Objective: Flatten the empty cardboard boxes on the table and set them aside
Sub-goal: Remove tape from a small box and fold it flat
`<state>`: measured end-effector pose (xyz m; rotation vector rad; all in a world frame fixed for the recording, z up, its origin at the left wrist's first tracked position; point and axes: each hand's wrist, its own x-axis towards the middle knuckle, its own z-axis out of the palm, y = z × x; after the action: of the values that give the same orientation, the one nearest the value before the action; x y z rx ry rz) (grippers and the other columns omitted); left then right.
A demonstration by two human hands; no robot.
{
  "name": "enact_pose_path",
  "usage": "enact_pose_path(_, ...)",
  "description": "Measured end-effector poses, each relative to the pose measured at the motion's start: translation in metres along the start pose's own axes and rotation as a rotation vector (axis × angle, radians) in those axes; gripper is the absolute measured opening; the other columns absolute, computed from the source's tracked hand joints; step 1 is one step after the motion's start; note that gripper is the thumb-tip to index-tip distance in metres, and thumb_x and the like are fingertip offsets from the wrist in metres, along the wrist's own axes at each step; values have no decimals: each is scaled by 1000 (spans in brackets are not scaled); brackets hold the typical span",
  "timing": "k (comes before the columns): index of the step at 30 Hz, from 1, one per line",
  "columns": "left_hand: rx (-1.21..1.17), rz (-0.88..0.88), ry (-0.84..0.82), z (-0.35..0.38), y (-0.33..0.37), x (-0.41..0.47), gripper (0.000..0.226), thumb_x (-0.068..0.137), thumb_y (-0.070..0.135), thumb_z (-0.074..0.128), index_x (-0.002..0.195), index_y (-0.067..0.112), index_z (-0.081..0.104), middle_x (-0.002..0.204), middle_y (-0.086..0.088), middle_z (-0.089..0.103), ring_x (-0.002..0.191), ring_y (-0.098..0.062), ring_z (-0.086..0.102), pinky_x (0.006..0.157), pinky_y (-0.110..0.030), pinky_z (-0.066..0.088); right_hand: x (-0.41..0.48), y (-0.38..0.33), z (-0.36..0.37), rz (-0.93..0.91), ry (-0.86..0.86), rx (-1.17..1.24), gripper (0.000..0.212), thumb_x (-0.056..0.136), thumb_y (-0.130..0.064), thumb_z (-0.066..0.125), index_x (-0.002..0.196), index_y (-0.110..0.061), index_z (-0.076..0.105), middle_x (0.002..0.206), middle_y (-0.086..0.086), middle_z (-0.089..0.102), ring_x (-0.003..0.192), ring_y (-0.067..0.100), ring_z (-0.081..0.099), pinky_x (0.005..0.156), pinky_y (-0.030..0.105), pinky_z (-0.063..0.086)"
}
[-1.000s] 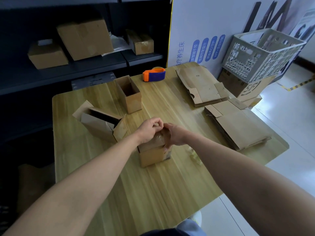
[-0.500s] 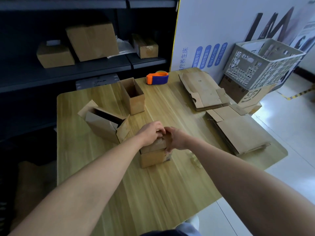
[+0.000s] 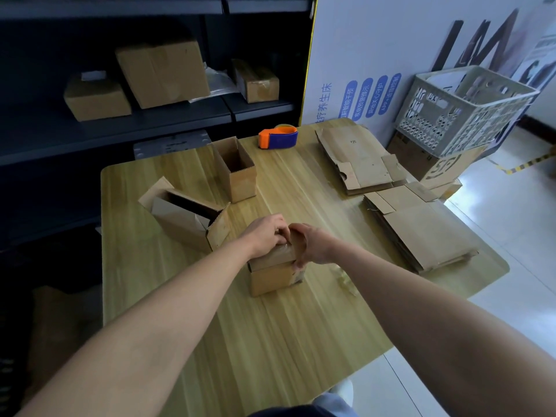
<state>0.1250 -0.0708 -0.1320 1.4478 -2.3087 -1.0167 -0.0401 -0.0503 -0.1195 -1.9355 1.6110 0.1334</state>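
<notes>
A small closed cardboard box point(image 3: 272, 276) stands in the middle of the wooden table point(image 3: 270, 341). My left hand point(image 3: 264, 237) presses on its top at the far edge, fingers curled over it. My right hand point(image 3: 313, 245) grips the top's right edge, thumb on the side. To the left lies an opened box on its side point(image 3: 186, 219). Behind it stands an upright open box point(image 3: 236, 170). Two stacks of flattened boxes lie at the right: a far stack point(image 3: 359, 159) and a near stack point(image 3: 421, 227).
An orange and blue tape dispenser point(image 3: 278, 138) sits at the table's far edge. A white plastic crate point(image 3: 463, 106) rests on a carton right of the table. Dark shelves behind hold several closed boxes point(image 3: 162, 72). Crumpled clear tape point(image 3: 343, 276) lies by my right forearm.
Both hands have stayed on top of the small box, with the fingers shifting slightly along its top edge. My view has dropped a little.
</notes>
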Motion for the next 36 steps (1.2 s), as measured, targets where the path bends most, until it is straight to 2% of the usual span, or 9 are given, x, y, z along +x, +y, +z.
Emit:
enact_pose_path(9,60,-15,16,0,11,-6,19,94,7,50,78,17,53,91,6,54,88,-18,54,78,-34,45,2,-1,0,3,9,-43,99,59,-34,87,142,-24,34,134,-2,48,118,25,48,99,39,42)
enact_pose_path(14,-107,-94,18,-3,4,-19,20,97,7,42,79,15,47,79,-2,55,70,-15,47,61,-28,39,4,-2,-2,19,-2,-83,102,59,-36,87,144,-23,31,136,-3,46,118,24,48,97,38,44)
enact_pose_path(22,-319,-269,110,-21,-13,-41,21,96,7,42,78,15,47,72,-3,52,69,-19,47,69,-34,42,10,-3,0,51,16,-144,103,60,-39,85,145,-23,29,135,-1,46,118,25,48,97,39,45)
enact_pose_path(24,-285,-359,165,-24,-22,-47,14,97,19,44,86,13,49,79,-4,54,70,-17,49,65,-30,42,10,-3,-1,59,14,-151,102,61,-39,85,145,-24,29,135,-1,46,118,25,48,95,38,45)
enact_pose_path(27,-141,-478,163,-25,-25,-55,40,87,52,56,87,13,51,84,-2,57,75,-16,54,62,-28,41,12,-6,-2,56,23,-203,99,62,-42,84,143,-26,31,134,-2,47,119,24,47,95,40,45)
enact_pose_path(31,-32,-515,40,-19,-21,-54,46,75,55,69,83,10,63,97,-7,63,89,-24,62,76,-34,46,10,-7,0,63,37,-286,96,62,-48,82,142,-28,32,135,-2,47,128,26,39,103,45,35)
enact_pose_path(32,-98,-501,55,-19,-20,-55,40,77,52,70,67,15,56,69,-6,58,83,-23,61,73,-33,44,8,-5,-1,74,38,-299,95,63,-48,81,142,-28,32,137,-2,46,130,27,36,106,47,32)
enact_pose_path(33,-188,-483,75,-19,-19,-55,43,78,48,70,60,18,46,64,4,39,75,-22,57,70,-31,41,6,-3,-4,88,41,-313,95,64,-48,81,143,-28,31,140,-1,44,133,28,32,109,50,28)
enact_pose_path(36,-488,-378,153,-21,-12,-55,39,81,38,71,63,17,44,61,4,51,64,-17,46,69,-31,38,3,-3,-9,106,41,-355,110,65,-47,80,150,-26,12,157,2,12,144,34,2,112,60,4)
